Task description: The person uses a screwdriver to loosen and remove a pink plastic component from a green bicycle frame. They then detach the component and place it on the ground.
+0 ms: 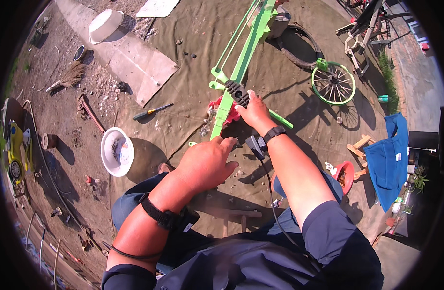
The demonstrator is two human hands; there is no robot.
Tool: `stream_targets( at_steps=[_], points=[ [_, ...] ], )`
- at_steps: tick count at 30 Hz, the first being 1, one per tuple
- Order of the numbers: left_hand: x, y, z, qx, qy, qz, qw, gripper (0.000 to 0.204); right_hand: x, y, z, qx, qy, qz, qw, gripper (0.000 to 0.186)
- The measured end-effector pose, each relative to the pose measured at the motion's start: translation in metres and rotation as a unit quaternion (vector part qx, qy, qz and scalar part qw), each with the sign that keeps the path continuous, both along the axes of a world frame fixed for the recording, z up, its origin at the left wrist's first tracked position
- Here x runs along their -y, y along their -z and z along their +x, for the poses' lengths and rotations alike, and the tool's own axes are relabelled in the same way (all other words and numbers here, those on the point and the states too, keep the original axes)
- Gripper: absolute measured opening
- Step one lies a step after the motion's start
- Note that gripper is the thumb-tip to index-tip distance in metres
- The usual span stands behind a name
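Observation:
A bright green metal frame (253, 46) slants from the top centre down to just in front of me. Across its bar lies a black, ribbed block (237, 93), much like a pedal. My right hand (255, 114) grips that block at its near side, fingers closed. Below the bar's near end is my left hand (208, 162), its thumb apart from loosely bent fingers and nothing visible in them. Whether its fingertips touch the green bar cannot be made out. Beneath the bar, partly hidden, is a crumpled red cloth (216, 104).
A screwdriver (152, 112) and a white basin (104, 152) lie left, with a pipe wrench (91, 114) and straw broom (67, 79) beyond. Right are a green-rimmed wheel (351, 85), a tyre (285, 52), a red bowl (350, 175) and blue cloth (387, 157) over a wooden stool (359, 147).

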State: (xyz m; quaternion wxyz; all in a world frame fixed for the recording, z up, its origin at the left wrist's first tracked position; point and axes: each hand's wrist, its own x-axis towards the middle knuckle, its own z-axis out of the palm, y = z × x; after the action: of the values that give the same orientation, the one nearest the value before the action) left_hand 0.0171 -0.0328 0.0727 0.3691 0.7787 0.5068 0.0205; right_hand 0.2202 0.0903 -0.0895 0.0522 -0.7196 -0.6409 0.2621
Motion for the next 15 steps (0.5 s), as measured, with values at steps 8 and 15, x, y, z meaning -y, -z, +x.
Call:
stream_targets(
  at_steps=[8,15],
  points=[
    [0.001,0.000,-0.003,0.010,0.001,-0.018,1.000,0.055,-0.017,0.014,-0.003,-0.037,-0.004,-0.017,0.999,0.064],
    [0.000,-0.001,-0.005,-0.003,0.003,-0.040,0.999,0.055,-0.022,0.009,0.002,-0.084,-0.016,-0.012,0.996,0.055]
  ],
)
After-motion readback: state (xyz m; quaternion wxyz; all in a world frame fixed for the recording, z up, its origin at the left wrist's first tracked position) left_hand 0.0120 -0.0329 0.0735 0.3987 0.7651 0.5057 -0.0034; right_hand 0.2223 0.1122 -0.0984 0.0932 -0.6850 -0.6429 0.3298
